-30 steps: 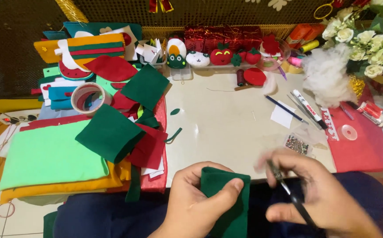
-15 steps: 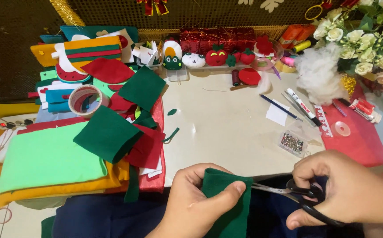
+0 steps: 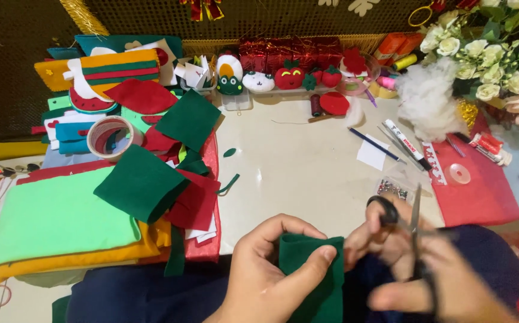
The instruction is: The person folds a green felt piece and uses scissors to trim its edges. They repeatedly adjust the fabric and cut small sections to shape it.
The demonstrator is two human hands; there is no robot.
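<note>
Left hand (image 3: pixel 271 272): pinches a folded piece of dark green felt (image 3: pixel 313 275), thumb across its front, fingers curled behind; the wrist is cut off by the bottom edge.
Right hand (image 3: pixel 415 269): closed around a pair of black-handled scissors (image 3: pixel 412 233), blades pointing up and away; the hand is blurred, so which fingers sit in the loops is hard to tell.
Green felt: low in the middle of the view, over the lap, its lower part running out of frame.
Lap: dark blue cloth (image 3: pixel 152 296) fills the bottom; what lies under it is hidden.
Table (image 3: pixel 295 173): a bare pale stretch lies just beyond the hands.
Left side: stacked felt sheets (image 3: pixel 62 215), light green over orange, with red and dark green pieces on top; a roll of tape (image 3: pixel 109 137) is behind them.
Right side: a red sheet (image 3: pixel 480 191) reaches the near table edge, with pens (image 3: pixel 400 140) and a small box of pins (image 3: pixel 392 188) beside it.
Far edge: small felt toys (image 3: pixel 259 78), white stuffing (image 3: pixel 426 101) and flowers (image 3: pixel 492 54), partly cut off at the right.
</note>
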